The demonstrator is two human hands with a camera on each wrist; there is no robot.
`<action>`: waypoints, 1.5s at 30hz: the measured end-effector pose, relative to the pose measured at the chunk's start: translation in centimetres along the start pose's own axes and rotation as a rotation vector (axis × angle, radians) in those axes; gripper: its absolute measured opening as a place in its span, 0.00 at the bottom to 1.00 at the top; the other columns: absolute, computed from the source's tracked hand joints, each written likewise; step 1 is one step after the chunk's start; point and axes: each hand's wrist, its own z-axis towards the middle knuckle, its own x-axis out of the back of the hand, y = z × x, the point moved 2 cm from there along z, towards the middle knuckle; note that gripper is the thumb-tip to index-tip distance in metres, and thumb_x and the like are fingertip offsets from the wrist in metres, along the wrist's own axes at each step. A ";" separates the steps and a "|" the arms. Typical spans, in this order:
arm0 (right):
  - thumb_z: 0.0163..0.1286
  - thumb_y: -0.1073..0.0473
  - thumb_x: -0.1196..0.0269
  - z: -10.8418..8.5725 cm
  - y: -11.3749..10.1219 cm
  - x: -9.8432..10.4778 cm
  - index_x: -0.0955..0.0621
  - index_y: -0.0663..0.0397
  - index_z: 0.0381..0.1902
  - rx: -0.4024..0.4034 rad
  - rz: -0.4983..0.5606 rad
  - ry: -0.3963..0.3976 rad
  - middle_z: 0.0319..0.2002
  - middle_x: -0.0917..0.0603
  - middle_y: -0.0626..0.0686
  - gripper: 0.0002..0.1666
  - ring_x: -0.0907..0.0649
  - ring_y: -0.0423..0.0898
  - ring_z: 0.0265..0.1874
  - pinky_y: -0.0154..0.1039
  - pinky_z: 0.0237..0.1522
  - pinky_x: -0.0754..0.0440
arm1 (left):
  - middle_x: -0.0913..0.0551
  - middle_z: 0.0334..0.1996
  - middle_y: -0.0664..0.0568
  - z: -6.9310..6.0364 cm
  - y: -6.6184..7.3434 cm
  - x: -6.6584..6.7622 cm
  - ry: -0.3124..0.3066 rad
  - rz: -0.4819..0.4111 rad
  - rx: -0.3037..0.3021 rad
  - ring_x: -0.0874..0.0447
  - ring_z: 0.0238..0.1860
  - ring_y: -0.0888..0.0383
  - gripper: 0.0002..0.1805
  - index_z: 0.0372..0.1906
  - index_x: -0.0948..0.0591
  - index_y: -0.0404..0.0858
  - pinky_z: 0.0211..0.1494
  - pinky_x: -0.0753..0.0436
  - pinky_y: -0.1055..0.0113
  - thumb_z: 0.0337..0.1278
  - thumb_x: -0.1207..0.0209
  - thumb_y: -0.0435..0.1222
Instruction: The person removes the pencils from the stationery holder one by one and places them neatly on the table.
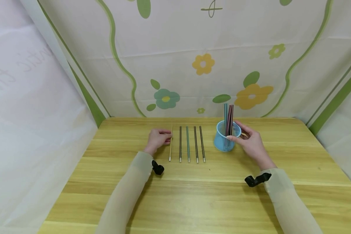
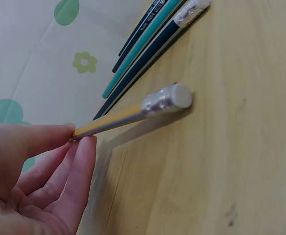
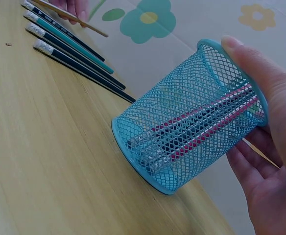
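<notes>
A yellow pencil [image 1: 170,150] with a white eraser is pinched between the thumb and fingertips of my left hand [image 1: 158,139]. In the left wrist view its eraser end [image 2: 167,100] points toward the camera, close to the wood. My right hand [image 1: 253,144] grips a light blue mesh pencil cup [image 3: 182,122], thumb at the rim and fingers around the far side. Several striped pencils [image 1: 228,117], blue and dark red among them, stand in the cup, eraser ends down. A thin yellowish strip [image 3: 261,152] shows between the right fingers; what it is, I cannot tell.
Right of the yellow pencil, several black pencils [image 1: 195,143] and one teal pencil [image 1: 188,143] lie in a spaced row, erasers toward me. The wooden table [image 1: 187,198] ends at a flower-printed cloth [image 1: 169,65] behind. Black wrist cameras [image 1: 255,179] sit on both sleeves.
</notes>
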 end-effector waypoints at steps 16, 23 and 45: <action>0.65 0.57 0.25 0.0 0.5 0.0 0.32 0.53 0.76 -0.001 0.010 0.006 0.72 0.30 0.61 0.45 0.26 0.60 0.66 0.25 0.55 0.23 | 0.12 0.36 0.43 -0.2 -0.1 -0.9 0.060 0.138 -0.035 0.12 0.31 0.53 0.10 0.47 0.12 0.30 0.33 0.12 0.67 0.63 0.32 0.30; 0.66 0.58 0.26 -0.1 0.4 0.0 0.32 0.51 0.77 -0.008 0.017 0.003 0.73 0.31 0.61 0.45 0.27 0.60 0.67 0.25 0.55 0.23 | 0.12 0.34 0.44 -0.2 -0.2 -1.2 0.074 0.182 -0.068 0.11 0.30 0.54 0.09 0.45 0.12 0.30 0.32 0.12 0.66 0.62 0.31 0.30; 0.65 0.56 0.25 0.1 0.4 0.0 0.31 0.50 0.76 0.000 0.013 0.005 0.72 0.30 0.62 0.45 0.27 0.61 0.66 0.26 0.56 0.23 | 0.12 0.32 0.45 -0.3 -0.1 -1.4 0.102 0.220 -0.085 0.11 0.28 0.54 0.08 0.42 0.12 0.31 0.31 0.12 0.66 0.61 0.30 0.30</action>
